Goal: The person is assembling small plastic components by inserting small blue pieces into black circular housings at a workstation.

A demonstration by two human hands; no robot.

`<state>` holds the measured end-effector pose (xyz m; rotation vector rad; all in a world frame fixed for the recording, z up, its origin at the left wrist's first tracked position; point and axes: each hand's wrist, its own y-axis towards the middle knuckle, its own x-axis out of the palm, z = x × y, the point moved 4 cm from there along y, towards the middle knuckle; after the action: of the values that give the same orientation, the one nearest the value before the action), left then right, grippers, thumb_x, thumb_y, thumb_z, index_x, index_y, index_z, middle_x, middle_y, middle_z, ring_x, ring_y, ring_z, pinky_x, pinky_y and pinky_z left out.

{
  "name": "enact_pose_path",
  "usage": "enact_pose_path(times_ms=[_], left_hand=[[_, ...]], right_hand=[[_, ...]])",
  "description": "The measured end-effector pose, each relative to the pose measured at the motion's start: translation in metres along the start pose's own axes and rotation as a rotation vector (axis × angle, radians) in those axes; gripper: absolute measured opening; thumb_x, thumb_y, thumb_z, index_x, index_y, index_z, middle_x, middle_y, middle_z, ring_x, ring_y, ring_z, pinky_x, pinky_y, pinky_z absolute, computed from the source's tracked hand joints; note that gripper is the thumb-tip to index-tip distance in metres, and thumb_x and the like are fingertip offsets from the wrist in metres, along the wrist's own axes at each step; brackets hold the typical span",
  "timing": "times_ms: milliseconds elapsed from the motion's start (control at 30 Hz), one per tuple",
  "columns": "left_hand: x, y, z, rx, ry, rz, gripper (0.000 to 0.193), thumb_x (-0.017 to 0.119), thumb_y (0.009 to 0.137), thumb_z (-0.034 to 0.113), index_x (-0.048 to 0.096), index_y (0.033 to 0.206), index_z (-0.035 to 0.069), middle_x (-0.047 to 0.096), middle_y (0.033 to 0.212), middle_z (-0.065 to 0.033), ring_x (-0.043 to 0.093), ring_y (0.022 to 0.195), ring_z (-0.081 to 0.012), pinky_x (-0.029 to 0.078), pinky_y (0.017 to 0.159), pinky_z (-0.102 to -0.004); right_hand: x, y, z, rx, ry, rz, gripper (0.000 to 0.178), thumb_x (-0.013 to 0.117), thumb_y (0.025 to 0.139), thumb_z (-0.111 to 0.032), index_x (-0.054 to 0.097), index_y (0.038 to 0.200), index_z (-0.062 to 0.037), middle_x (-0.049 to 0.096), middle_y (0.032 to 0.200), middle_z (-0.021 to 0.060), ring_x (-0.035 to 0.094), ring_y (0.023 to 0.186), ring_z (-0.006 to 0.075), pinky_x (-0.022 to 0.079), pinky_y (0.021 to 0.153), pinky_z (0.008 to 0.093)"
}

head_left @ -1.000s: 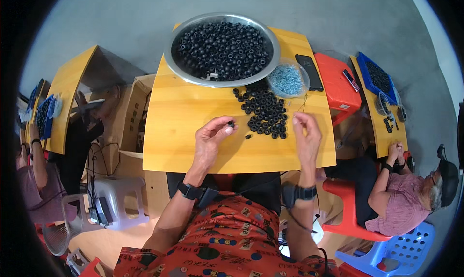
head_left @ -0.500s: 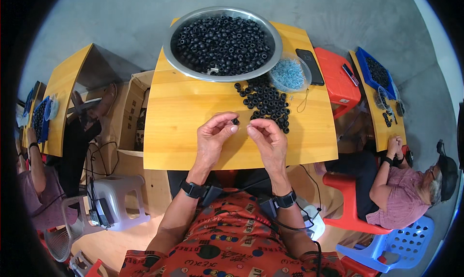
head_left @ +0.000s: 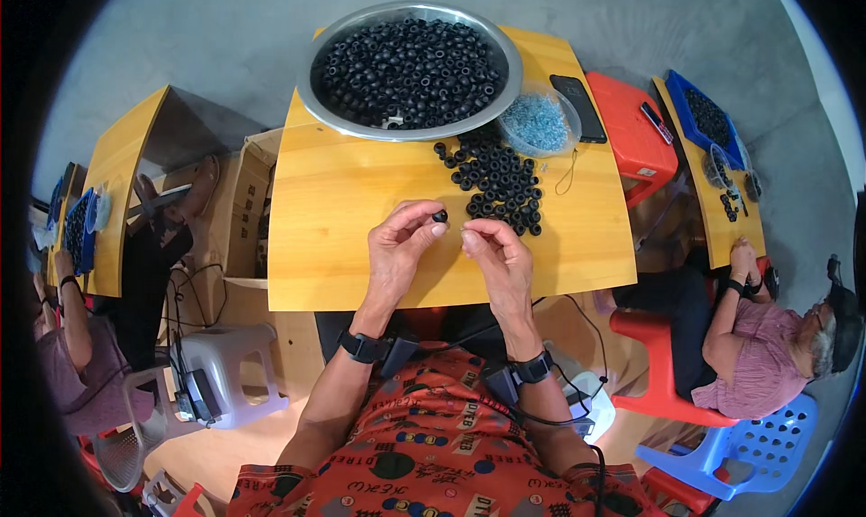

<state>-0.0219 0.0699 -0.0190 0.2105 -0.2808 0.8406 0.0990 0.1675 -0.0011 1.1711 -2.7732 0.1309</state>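
Between thumb and fingertips, my left hand [head_left: 399, 245] pinches a small black ring-shaped part [head_left: 439, 216] above the front half of the yellow table. Just to its right, my right hand [head_left: 499, 257] is closed in a pinch; whatever its fingertips hold is too small to make out. The two hands are a little apart. Beyond my right hand lies a loose pile of the same black parts [head_left: 496, 185]. Behind the pile stand a large metal bowl [head_left: 311, 93] heaped with black parts and a clear round tub of small light-blue pieces [head_left: 534, 123].
A dark phone [head_left: 580, 108] and a thin cord loop [head_left: 567, 176] lie at the table's right side. A red stool [head_left: 631, 138] adjoins it. People sit at other tables [head_left: 735, 239] on both sides. An open carton [head_left: 245, 219] stands left of my table [head_left: 352, 192].
My hands hold nearly the same pinched pose, with slight finger movement. The whole view has shifted a little, so the bowl and table appear slightly higher.
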Motion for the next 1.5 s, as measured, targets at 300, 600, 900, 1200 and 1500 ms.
enact_pose_path(times_ms=[300,600,900,1200,1500], left_hand=[[0.003,-0.002,-0.004,-0.009,0.007,-0.096,0.022,0.064,0.085,-0.007,0.065,0.107,-0.003,0.061,0.105,-0.0064,0.065,0.091,-0.0147,0.053,0.083,-0.0268],[0.014,-0.003,-0.001,0.102,0.074,-0.154,0.022,0.060,0.084,-0.012,0.061,0.104,-0.002,0.053,0.121,-0.0078,0.061,0.095,-0.0117,0.054,0.083,-0.0262],[0.021,-0.004,0.015,0.312,0.440,-0.108,0.024,0.063,0.077,-0.013,0.066,0.097,0.000,0.063,0.106,-0.0103,0.064,0.089,-0.0168,0.053,0.075,-0.0263],[0.021,-0.026,0.018,0.209,0.422,-0.136,0.024,0.065,0.076,-0.013,0.069,0.095,-0.001,0.068,0.091,-0.0106,0.066,0.082,-0.0201,0.052,0.072,-0.0268],[0.032,-0.039,0.022,0.269,0.496,-0.206,0.025,0.062,0.078,-0.014,0.069,0.097,0.000,0.068,0.093,-0.0114,0.067,0.083,-0.0218,0.055,0.071,-0.0296]], right_hand=[[-0.004,-0.001,-0.003,-0.015,0.039,0.005,0.019,0.066,0.091,-0.011,0.064,0.107,-0.0004,0.062,0.094,0.0003,0.055,0.083,0.0059,0.045,0.077,0.0206],[-0.005,0.004,0.003,-0.010,0.076,0.011,0.015,0.067,0.089,-0.009,0.065,0.101,-0.0009,0.065,0.087,0.0020,0.058,0.076,0.0080,0.048,0.072,0.0225],[0.000,0.007,-0.003,-0.057,-0.111,0.031,0.011,0.068,0.088,-0.008,0.065,0.097,-0.0009,0.063,0.083,-0.0008,0.055,0.074,0.0046,0.045,0.068,0.0201],[0.000,-0.013,-0.018,-0.148,-0.246,0.004,0.011,0.068,0.086,-0.009,0.063,0.092,0.0001,0.066,0.080,0.0048,0.061,0.071,0.0111,0.049,0.066,0.0266],[-0.017,-0.026,-0.020,-0.128,-0.423,0.019,0.020,0.074,0.081,-0.012,0.060,0.091,-0.0011,0.062,0.079,0.0038,0.059,0.071,0.0111,0.049,0.067,0.0267]])
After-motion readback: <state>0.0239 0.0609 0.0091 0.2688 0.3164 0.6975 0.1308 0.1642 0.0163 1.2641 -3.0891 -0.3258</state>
